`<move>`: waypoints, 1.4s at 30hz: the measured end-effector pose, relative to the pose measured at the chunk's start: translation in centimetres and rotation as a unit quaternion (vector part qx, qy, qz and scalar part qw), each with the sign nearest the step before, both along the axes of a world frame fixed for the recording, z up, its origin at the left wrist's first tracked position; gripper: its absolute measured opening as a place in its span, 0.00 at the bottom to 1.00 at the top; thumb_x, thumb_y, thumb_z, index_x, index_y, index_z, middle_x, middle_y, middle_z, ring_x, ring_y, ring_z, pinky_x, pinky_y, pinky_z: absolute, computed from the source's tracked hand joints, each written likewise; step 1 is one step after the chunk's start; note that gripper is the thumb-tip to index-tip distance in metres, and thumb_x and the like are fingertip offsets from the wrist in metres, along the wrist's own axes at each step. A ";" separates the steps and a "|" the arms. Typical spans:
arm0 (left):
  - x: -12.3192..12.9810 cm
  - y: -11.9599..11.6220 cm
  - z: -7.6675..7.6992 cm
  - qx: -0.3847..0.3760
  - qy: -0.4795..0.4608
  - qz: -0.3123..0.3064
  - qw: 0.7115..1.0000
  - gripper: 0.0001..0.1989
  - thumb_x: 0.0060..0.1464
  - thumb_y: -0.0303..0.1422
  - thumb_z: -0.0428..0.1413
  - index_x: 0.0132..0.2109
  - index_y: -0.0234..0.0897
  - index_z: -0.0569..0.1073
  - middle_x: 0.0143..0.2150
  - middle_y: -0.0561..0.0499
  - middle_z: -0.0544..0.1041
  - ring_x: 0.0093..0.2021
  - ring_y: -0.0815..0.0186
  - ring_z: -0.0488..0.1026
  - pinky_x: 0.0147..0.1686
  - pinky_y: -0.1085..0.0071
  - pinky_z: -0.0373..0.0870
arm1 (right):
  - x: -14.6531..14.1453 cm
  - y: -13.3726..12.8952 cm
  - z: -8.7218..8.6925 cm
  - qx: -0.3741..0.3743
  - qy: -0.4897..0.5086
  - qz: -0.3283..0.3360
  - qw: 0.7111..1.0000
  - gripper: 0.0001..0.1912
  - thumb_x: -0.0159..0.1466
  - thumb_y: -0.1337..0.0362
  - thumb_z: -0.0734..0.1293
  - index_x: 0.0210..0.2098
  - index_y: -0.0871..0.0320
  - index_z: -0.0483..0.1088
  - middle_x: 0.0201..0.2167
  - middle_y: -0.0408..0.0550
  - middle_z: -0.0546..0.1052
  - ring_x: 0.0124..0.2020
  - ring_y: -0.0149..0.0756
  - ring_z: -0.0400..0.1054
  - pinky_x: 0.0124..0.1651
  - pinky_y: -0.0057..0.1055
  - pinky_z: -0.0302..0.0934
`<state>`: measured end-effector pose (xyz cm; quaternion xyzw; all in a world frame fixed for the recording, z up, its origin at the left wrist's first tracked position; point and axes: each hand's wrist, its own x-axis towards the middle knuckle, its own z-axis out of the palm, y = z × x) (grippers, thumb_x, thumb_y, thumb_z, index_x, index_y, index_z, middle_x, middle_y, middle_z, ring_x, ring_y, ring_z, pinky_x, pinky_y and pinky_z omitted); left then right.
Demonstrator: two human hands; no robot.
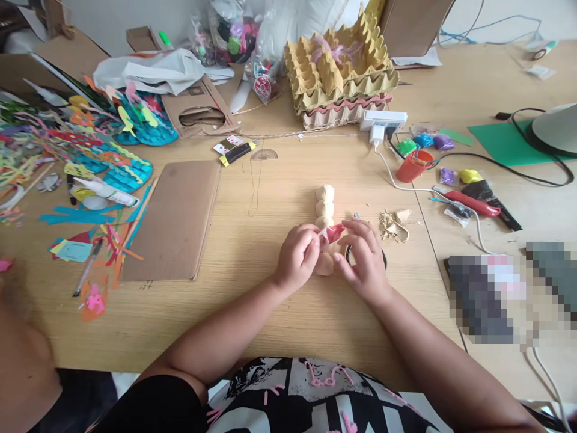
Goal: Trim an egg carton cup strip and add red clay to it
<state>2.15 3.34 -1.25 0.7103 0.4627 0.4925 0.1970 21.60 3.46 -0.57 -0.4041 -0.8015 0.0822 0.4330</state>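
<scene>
Between my hands is a small red clay packet (334, 233) with clear plastic at its left end. My left hand (297, 255) is closed, thumb and fingers pinching the clear end. My right hand (366, 258) has its fingers bent, the fingertips on the red end and the thumb lower down. Beneath the packet, a cut strip of egg-carton cups (325, 201) lies lengthwise on the table, partly covered by my hands. A dark ring-shaped thing (384, 260) shows under my right hand, mostly hidden. Torn carton scraps (394, 224) lie to its right.
A flat cardboard piece (169, 222) and paper cutouts (92, 249) lie left. Stacked egg trays (338, 72) stand at the back. Rightward are a power strip (383, 118), a red cup (412, 167), coloured clay packets (444, 142) and a white cable (433, 190). Someone's arm (22, 361) is at lower left.
</scene>
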 end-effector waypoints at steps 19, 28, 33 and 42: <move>-0.6 0.4 0.2 -0.084 -0.155 0.021 0.984 0.11 0.71 0.43 0.55 0.47 0.40 0.75 0.48 0.46 0.78 0.45 0.63 0.74 0.44 0.66 0.73 | 0.9 1.2 -0.3 -0.073 0.013 -0.019 0.997 0.10 0.71 0.57 0.72 0.50 0.52 0.75 0.37 0.49 0.78 0.38 0.47 0.73 0.44 0.46 0.69; -0.5 0.2 0.5 0.042 -0.009 0.027 0.999 0.01 0.65 0.32 0.62 0.43 0.40 0.78 0.45 0.47 0.74 0.47 0.62 0.75 0.44 0.65 0.74 | 0.7 1.0 -1.1 -0.137 0.085 0.003 0.987 0.19 0.69 0.61 0.72 0.59 0.51 0.71 0.50 0.52 0.83 0.48 0.47 0.78 0.51 0.44 0.74; -0.4 0.2 0.1 -0.043 -0.133 -0.033 0.990 0.06 0.66 0.38 0.64 0.42 0.41 0.81 0.45 0.48 0.73 0.45 0.65 0.74 0.41 0.68 0.72 | 0.8 0.9 -1.2 -0.136 0.082 0.021 0.987 0.17 0.70 0.62 0.72 0.58 0.49 0.75 0.49 0.50 0.85 0.46 0.45 0.80 0.48 0.42 0.75; -1.2 0.7 0.3 -0.093 -0.131 -0.034 0.986 0.17 0.71 0.46 0.55 0.44 0.40 0.84 0.52 0.42 0.76 0.56 0.58 0.75 0.51 0.63 0.76 | 0.9 1.0 -0.7 -0.196 0.110 0.029 0.974 0.10 0.72 0.57 0.70 0.50 0.51 0.77 0.41 0.49 0.85 0.39 0.42 0.79 0.44 0.40 0.74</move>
